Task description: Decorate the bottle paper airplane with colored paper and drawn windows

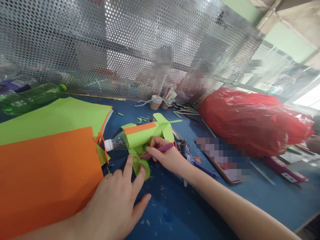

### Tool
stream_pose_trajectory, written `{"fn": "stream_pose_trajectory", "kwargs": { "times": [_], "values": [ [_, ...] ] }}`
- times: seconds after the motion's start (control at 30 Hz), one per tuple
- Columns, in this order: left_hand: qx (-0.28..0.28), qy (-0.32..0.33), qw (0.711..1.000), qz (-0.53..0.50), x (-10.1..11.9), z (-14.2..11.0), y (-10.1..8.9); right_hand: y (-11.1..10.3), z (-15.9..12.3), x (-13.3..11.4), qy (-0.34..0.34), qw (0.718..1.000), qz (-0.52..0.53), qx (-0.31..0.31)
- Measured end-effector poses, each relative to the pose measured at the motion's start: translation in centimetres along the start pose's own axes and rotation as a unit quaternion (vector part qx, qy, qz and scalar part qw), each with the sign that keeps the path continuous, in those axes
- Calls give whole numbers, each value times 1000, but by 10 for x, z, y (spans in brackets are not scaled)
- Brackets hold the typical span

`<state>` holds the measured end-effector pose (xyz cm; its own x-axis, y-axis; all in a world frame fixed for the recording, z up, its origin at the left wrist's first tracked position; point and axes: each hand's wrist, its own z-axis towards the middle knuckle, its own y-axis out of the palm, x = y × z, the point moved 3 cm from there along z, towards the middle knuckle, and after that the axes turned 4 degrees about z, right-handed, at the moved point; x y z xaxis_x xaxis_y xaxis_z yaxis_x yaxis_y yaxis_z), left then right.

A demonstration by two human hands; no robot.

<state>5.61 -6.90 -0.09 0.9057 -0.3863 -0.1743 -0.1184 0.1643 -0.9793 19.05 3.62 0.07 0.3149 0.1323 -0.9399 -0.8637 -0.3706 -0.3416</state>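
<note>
In the head view, a purple pen (160, 150) sits in the grip of my right hand (160, 154), its tip low over a green paper piece (137, 163). My left hand (120, 193) has its fingers spread, with fingertips pressing on that paper. Just beyond both hands lies a clear plastic bottle (119, 142) on its side, wrapped in green and orange paper, its white cap (109, 145) pointing left. Green paper flaps (163, 123) stick out at the bottle's right end. My right hand hides part of the wrapped side.
Green sheets (57, 116) and an orange sheet (50, 173) cover the left. A green bottle (32, 98) lies behind them. Right of my hand are a glue gun (186, 150) and a phone (220, 160). A red plastic bag (250, 120) and small cups (155, 102) stand near the perforated metal screen (125, 50).
</note>
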Motion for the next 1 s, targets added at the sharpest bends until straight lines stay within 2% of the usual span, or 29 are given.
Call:
{"fn": "stream_pose_trajectory", "kwargs": {
  "times": [0.27, 0.6, 1.0],
  "values": [
    [-8, -5, 1000, -24, -1, 0, 1, 0, 0, 2, -10, 1000, -10, 6],
    [-3, -2, 1000, 3, 0, 0, -1, 2, -1, 0, -1, 1000, 8, -9],
    [-14, 0, 1000, -1, -1, 1, 1, 1, -1, 1, -5, 1000, 8, 6]
  ]
}}
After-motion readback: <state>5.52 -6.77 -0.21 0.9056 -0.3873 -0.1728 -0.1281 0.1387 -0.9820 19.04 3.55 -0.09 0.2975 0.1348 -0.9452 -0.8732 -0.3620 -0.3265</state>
